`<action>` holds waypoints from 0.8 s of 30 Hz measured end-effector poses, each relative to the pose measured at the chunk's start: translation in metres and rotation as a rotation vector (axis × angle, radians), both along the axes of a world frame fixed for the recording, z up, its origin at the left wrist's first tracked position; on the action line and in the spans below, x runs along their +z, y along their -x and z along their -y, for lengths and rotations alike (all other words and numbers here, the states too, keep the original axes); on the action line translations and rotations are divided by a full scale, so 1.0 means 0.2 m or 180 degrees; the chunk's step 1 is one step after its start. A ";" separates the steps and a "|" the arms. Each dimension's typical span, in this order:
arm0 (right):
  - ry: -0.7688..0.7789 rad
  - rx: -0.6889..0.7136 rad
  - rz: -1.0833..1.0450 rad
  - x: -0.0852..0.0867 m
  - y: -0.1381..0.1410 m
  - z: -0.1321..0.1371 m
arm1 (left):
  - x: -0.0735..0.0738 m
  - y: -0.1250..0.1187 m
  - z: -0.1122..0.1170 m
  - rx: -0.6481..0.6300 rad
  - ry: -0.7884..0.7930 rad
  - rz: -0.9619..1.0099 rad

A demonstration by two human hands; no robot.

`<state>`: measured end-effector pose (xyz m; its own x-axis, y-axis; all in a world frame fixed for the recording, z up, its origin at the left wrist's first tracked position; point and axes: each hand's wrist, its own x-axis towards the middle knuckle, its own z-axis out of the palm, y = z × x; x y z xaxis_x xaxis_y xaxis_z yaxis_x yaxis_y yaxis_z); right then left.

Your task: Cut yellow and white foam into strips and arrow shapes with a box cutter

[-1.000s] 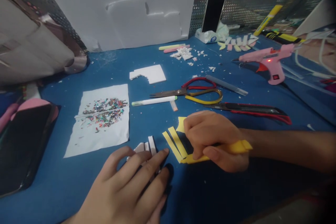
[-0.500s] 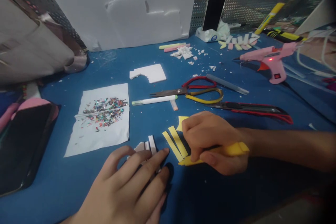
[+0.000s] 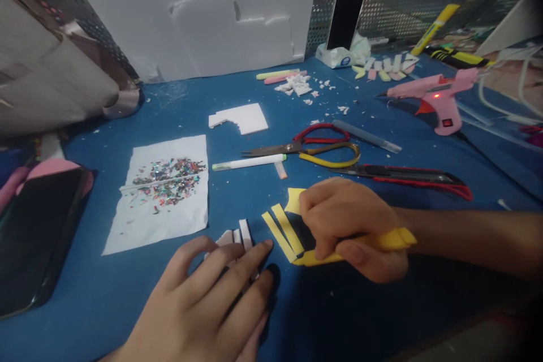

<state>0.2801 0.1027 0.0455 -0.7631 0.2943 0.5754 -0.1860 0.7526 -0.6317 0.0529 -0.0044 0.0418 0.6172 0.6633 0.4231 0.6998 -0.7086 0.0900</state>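
Observation:
My right hand is closed around a yellow marker, held slanting with its tip low at the left. That tip is at the lower end of two narrow yellow strips; whether it touches them I cannot tell. A yellow jagged-edged piece shows partly from behind the right hand's knuckles. My left hand lies with fingers spread over several small white strips, hiding most of them. Its index fingertip is just left of the yellow strips.
Scissors, a white pen and a utility knife lie beyond my hands. A pink glue gun with a lit red light is at right. Glitter lies on white paper; a dark phone is at far left.
My right hand and the yellow marker have shifted slightly to the right, so more of the yellow jagged piece shows. My left hand has stayed in place.

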 end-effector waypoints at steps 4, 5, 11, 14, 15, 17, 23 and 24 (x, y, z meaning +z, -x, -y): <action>0.0001 -0.0054 0.0003 0.01 0.00 0.00 | 0.00 0.00 0.01 0.0007 0.0028 -0.0060; 0.0001 -0.0070 0.0033 0.01 0.00 0.00 | 0.00 0.01 0.01 0.0018 0.0033 -0.0052; 0.0117 -0.0125 0.0220 0.00 -0.01 0.00 | -0.01 0.01 0.01 -0.0248 -0.0143 0.0194; 0.0160 -0.0174 0.0242 -0.01 -0.01 0.00 | 0.00 0.00 0.01 -0.0335 -0.0225 0.0339; 0.0164 -0.0194 0.0248 -0.01 -0.01 0.00 | 0.01 0.00 0.01 -0.0352 -0.0240 0.0374; 0.0172 -0.0238 0.0275 0.00 -0.01 0.00 | 0.02 -0.01 0.01 -0.0361 -0.0228 0.0431; 0.0213 -0.0398 0.0372 0.01 -0.01 0.00 | 0.03 -0.01 0.02 -0.0341 -0.0214 0.0378; 0.0241 -0.0421 0.0385 0.01 -0.01 0.00 | 0.02 -0.01 0.01 -0.0347 -0.0192 0.0373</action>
